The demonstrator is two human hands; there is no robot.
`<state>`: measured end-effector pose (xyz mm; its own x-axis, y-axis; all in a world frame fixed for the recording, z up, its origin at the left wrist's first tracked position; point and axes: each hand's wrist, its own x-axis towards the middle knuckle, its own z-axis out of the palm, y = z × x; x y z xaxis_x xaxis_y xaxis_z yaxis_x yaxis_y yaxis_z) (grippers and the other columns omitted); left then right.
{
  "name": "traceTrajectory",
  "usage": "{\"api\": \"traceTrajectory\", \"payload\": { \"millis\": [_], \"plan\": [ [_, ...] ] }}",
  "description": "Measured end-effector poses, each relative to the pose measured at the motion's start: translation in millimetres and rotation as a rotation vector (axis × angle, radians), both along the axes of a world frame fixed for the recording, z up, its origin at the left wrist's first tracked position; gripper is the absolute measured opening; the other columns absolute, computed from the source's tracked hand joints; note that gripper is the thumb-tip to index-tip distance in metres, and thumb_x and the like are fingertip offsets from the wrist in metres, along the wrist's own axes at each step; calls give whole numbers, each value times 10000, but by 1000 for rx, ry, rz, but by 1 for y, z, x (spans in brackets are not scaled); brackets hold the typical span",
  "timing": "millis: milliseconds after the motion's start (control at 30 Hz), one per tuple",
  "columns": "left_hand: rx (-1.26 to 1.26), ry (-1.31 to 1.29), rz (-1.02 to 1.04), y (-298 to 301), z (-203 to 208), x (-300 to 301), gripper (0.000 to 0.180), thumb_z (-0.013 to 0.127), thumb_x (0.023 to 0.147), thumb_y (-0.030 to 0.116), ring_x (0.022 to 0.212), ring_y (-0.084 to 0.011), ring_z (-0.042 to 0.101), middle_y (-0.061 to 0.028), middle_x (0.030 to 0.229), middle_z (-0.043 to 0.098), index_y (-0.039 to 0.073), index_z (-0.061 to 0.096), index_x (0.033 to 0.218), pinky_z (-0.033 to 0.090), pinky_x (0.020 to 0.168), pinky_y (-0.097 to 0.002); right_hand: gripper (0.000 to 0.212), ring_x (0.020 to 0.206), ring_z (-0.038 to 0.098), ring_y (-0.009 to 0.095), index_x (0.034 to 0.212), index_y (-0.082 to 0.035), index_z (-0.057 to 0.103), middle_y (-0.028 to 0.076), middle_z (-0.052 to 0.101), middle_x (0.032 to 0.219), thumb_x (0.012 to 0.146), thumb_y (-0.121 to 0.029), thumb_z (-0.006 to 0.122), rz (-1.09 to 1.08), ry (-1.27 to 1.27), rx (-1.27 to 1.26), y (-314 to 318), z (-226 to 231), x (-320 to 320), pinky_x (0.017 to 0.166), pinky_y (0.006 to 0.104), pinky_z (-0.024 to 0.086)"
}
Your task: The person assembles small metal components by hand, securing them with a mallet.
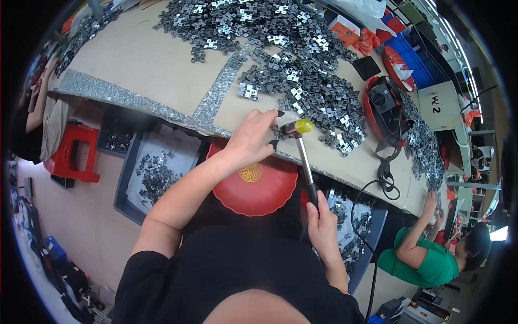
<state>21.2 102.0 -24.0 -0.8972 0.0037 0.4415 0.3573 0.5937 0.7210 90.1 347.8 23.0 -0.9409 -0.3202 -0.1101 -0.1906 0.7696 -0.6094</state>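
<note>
My right hand (322, 224) is wrapped round the black grip of a mallet (305, 162). The mallet has a bright metal shaft and a head with a yellow face and a dark face. That head hangs over the table's front edge, just right of my left fingers. My left hand (251, 139) is bent at the table edge, with black covers on the tips of the thumb and a finger. Between those tips is a small dark metal part (278, 133), partly covered by the mallet head. A red scalloped plate (256, 197) with a gold emblem lies below, over my lap.
A large pile of metal parts (302, 70) spreads across the table (135, 59). At right stand a red basin (372, 116) holding a black device, and a cable. Grey bins (123, 183) sit under the table. A co-worker in green (421, 254) handles parts at far right; a red stool (75, 154) stands left.
</note>
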Motion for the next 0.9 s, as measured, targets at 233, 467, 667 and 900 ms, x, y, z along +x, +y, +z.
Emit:
{"api": "traceTrajectory", "payload": {
  "millis": [233, 467, 667, 900],
  "plan": [
    [-256, 92, -312, -4, 6, 34, 296, 653, 525, 65, 868, -279, 494, -90, 880, 545, 58, 569, 808, 390, 784, -374, 371, 479, 379, 21, 1249, 9, 394, -22, 427, 571, 910, -135, 438, -214, -73, -385, 6, 3, -4, 428, 172, 315],
    [-7, -108, 530, -39, 15, -6, 258, 661, 647, 102, 832, -287, 532, -94, 829, 544, 85, 555, 883, 436, 711, -391, 379, 463, 358, 7, 1262, -19, 401, -47, 413, 567, 910, -154, 443, -182, -116, -421, -3, -1, -3, 405, 156, 286],
    [-387, -257, 486, -37, 22, -26, 361, 627, 669, 98, 863, -287, 527, -99, 820, 515, 85, 552, 1022, 441, 724, -386, 353, 517, 452, 63, 1200, 43, 442, 12, 484, 605, 888, -117, 484, -161, -112, -372, -8, -5, -2, 472, 209, 380],
    [-411, -89, 28, -72, 14, -11, 378, 535, 664, -3, 926, -276, 513, -112, 989, 560, 67, 574, 1033, 428, 805, -355, 373, 504, 427, 44, 1228, 9, 433, -7, 471, 589, 893, -147, 486, -143, -105, -345, -4, -9, -2, 458, 192, 355]
  ]
}}
